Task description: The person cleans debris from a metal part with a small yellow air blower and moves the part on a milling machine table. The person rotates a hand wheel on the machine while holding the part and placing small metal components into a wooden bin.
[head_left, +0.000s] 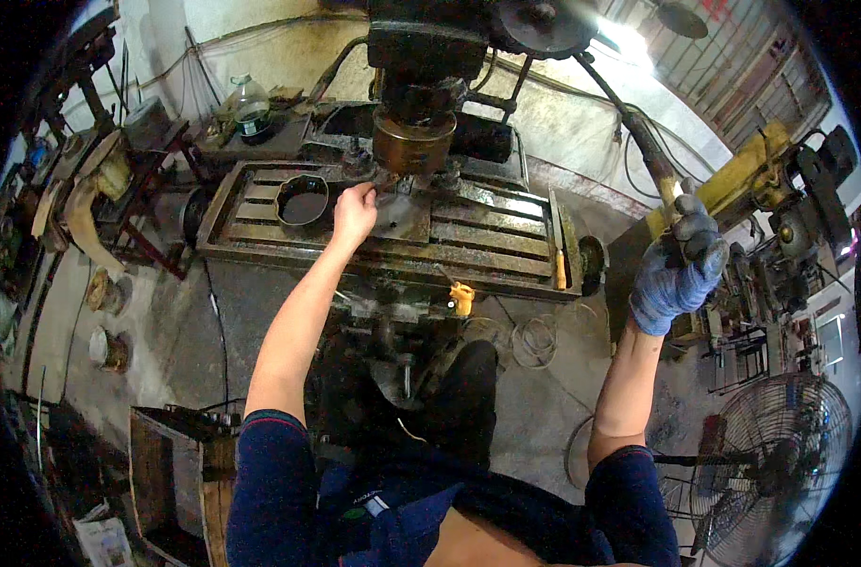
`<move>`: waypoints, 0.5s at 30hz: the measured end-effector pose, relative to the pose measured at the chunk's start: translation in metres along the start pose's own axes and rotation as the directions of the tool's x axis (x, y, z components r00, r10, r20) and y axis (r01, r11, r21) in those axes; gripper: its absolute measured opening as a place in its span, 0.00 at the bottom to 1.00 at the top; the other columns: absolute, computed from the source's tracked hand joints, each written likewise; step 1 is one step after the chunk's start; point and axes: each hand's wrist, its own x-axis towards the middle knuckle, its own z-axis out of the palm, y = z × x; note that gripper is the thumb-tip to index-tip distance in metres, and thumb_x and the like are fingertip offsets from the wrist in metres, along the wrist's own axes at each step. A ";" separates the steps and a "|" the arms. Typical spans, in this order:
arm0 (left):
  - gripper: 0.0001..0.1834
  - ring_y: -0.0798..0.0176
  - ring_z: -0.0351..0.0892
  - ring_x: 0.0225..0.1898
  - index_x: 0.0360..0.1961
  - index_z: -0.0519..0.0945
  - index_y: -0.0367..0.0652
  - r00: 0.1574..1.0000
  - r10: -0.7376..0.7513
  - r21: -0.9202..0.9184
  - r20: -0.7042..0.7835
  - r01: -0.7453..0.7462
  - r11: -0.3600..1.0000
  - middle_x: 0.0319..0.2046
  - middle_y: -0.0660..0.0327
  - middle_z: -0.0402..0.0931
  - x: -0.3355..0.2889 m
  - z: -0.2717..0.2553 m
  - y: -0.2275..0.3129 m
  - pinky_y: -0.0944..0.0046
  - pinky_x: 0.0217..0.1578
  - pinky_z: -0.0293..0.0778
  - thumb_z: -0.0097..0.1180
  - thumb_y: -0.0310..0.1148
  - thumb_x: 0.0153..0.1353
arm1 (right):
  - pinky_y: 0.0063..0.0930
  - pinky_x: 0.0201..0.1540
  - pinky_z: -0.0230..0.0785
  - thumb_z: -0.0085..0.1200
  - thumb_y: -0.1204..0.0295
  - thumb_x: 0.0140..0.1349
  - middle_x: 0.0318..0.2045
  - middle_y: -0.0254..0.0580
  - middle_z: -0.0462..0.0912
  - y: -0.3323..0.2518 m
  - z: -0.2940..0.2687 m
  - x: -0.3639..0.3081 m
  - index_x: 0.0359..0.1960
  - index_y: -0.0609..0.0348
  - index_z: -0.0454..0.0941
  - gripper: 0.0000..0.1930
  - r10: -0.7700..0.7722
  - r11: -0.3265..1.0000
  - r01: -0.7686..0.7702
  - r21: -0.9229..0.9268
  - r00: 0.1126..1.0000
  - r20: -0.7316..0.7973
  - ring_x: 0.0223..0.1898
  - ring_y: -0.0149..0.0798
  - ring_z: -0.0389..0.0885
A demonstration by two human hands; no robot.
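Observation:
My bare left hand (355,214) reaches over the slotted metal table (496,253) of a milling or drilling machine. Its fingers are pinched together beside the tool under the brown spindle head (411,142); whatever they hold is too small to make out. On the right, my right hand (681,260), in a blue-grey glove, is wrapped round the lower end of a long machine lever (649,151). A round dark tin (303,200) stands on the table, left of my left hand. At the table's front edge hangs a yellow pistol-shaped tool (461,298).
An orange-handled tool (561,269) lies at the table's right end. A clear plastic bottle (250,111) stands behind on the left. Coiled wire (534,342) lies on the floor. A large fan (766,468) is at lower right, a wooden-framed box (170,472) at lower left.

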 end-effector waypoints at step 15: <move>0.13 0.51 0.79 0.35 0.39 0.77 0.33 0.928 -0.176 -0.225 0.329 0.258 0.940 0.32 0.45 0.77 -0.026 -0.024 0.029 0.60 0.36 0.72 0.49 0.30 0.56 | 0.57 0.58 0.52 0.37 0.60 0.64 0.18 0.39 0.66 0.009 -0.016 -0.020 0.14 0.58 0.60 0.21 -0.048 0.993 0.054 -0.107 0.997 0.061 0.36 0.44 0.72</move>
